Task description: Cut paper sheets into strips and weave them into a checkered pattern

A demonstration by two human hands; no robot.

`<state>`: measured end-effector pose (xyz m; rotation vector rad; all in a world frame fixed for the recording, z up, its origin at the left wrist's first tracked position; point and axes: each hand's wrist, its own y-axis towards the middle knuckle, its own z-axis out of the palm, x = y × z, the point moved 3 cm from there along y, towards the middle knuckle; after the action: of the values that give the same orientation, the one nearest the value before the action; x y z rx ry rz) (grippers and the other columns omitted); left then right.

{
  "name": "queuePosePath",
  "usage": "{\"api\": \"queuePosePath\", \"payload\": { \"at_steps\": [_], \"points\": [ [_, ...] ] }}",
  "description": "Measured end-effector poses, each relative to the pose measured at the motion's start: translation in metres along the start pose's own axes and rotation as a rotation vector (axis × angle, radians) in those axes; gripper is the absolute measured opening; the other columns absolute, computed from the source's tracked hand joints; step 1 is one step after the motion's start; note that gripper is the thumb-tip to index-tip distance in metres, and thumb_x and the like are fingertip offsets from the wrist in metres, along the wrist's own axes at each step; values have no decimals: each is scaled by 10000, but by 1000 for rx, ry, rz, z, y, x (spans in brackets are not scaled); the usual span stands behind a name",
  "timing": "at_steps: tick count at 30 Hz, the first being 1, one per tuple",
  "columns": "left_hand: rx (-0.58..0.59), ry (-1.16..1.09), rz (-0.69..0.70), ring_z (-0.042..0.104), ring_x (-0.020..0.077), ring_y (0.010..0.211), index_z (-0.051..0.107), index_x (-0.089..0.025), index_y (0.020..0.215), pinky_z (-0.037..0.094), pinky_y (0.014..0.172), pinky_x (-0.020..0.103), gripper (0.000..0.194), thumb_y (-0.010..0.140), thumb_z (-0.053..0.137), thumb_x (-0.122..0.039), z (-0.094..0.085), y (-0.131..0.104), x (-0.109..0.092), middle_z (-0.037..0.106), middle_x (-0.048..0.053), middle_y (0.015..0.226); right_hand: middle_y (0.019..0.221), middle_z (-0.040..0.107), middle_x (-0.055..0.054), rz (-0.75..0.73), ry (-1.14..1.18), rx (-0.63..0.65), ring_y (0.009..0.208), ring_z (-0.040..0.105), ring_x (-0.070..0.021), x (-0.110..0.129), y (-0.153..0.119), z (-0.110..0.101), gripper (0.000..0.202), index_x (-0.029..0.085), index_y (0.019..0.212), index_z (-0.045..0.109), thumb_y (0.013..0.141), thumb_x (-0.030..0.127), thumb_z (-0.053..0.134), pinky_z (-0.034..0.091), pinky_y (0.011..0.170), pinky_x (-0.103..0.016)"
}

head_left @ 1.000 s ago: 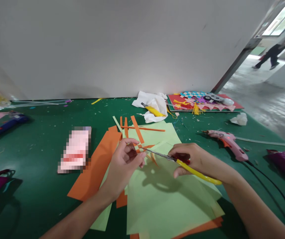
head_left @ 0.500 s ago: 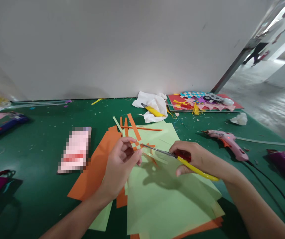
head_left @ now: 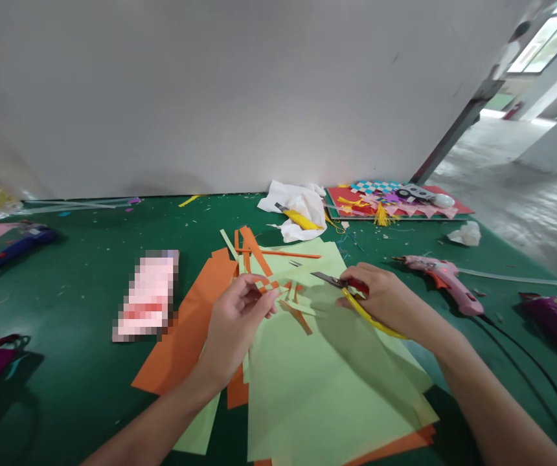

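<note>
My left hand point(head_left: 242, 317) pinches a small woven piece of orange and green paper strips point(head_left: 267, 283), with longer strips sticking out past its far side. My right hand point(head_left: 380, 294) grips the scissors point(head_left: 370, 315), which have one yellow and one red handle. Their blades point left, apart from the woven piece. Below both hands lie light green sheets point(head_left: 337, 388). Cut strips point(head_left: 302, 317) rest on them beside my left fingertips. Orange sheets point(head_left: 186, 323) lie to the left, partly behind my left hand.
A blurred pink item point(head_left: 147, 294) lies left. A yellow cutter point(head_left: 300, 217) rests on white tissue at the back, beside a red board point(head_left: 460, 206) with decorations. Right are a pink glue gun point(head_left: 446, 278) and a purple tool point(head_left: 555, 323); a blue tool point(head_left: 21, 244) lies far left.
The scissors in my right hand have moved right, away from the woven piece. My left hand has stayed nearly still, while the long orange strip has shifted left and down.
</note>
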<state>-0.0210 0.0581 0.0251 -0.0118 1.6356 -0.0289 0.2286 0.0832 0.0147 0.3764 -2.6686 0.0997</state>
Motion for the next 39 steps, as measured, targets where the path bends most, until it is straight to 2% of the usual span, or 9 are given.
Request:
{"api": "queuePosePath", "payload": {
  "at_steps": [6, 14, 17, 20, 22, 27, 33, 36, 39],
  "points": [
    [5, 35, -27, 590, 90, 628, 563, -216, 880, 475, 629, 179, 173, 822, 673, -336, 0, 1, 3, 607, -63, 633, 903, 598, -50, 6, -48, -83, 731, 594, -191, -1, 1, 1, 281, 201, 967, 626, 824, 442, 612, 441, 716, -321],
    [15, -20, -6, 621, 121, 678, 596, -204, 837, 494, 672, 229, 188, 886, 571, -384, 0, 1, 1, 652, -17, 753, 903, 655, -68, -8, 57, -20, 742, 607, -193, 14, -3, -5, 335, 201, 987, 688, 815, 479, 613, 452, 705, -299],
    [-16, 75, -18, 574, 117, 674, 617, -221, 822, 459, 642, 210, 216, 880, 571, -424, -3, 0, 3, 597, -32, 690, 905, 684, -74, -25, 90, -23, 734, 616, -198, 9, -2, -3, 382, 205, 1032, 707, 820, 503, 599, 452, 689, -291],
    [-53, 160, -25, 506, 111, 619, 630, -232, 815, 417, 585, 198, 208, 855, 602, -435, -6, 1, 5, 501, -50, 600, 817, 695, -56, -43, 101, -55, 661, 595, -186, 2, -2, -1, 416, 183, 1023, 718, 818, 520, 584, 436, 603, -261],
    [-55, 131, -18, 500, 107, 605, 630, -229, 837, 423, 587, 202, 186, 842, 624, -415, -6, 2, 5, 525, -49, 622, 735, 679, -35, -38, 106, -72, 614, 567, -172, -2, -1, 0, 441, 163, 991, 721, 805, 540, 586, 411, 546, -238],
    [-32, -5, -19, 597, 121, 638, 594, -200, 866, 492, 635, 230, 174, 826, 654, -358, -2, 3, 6, 657, -11, 724, 708, 652, -22, -30, 104, -51, 586, 510, -147, -3, 0, 0, 446, 159, 984, 702, 803, 549, 584, 388, 527, -223],
    [-30, -80, -30, 689, 173, 745, 615, -177, 867, 552, 669, 264, 178, 833, 652, -348, 0, 3, 7, 674, 9, 756, 662, 619, -13, -24, 78, -21, 555, 465, -138, -2, 0, 1, 419, 173, 978, 688, 812, 539, 572, 376, 511, -227],
    [-33, -135, -32, 697, 162, 714, 616, -178, 870, 566, 657, 256, 165, 830, 663, -331, 0, 3, 7, 674, -3, 748, 748, 654, -33, -26, 92, 2, 626, 543, -167, 0, 0, -1, 417, 178, 995, 680, 812, 538, 573, 415, 560, -242],
    [-24, -158, -26, 700, 159, 699, 609, -175, 856, 572, 648, 249, 154, 831, 666, -316, 1, 3, 8, 678, -7, 723, 941, 676, -78, -57, 121, 19, 771, 608, -217, 3, -1, -6, 457, 183, 1061, 652, 786, 545, 606, 469, 669, -289]
  ]
}}
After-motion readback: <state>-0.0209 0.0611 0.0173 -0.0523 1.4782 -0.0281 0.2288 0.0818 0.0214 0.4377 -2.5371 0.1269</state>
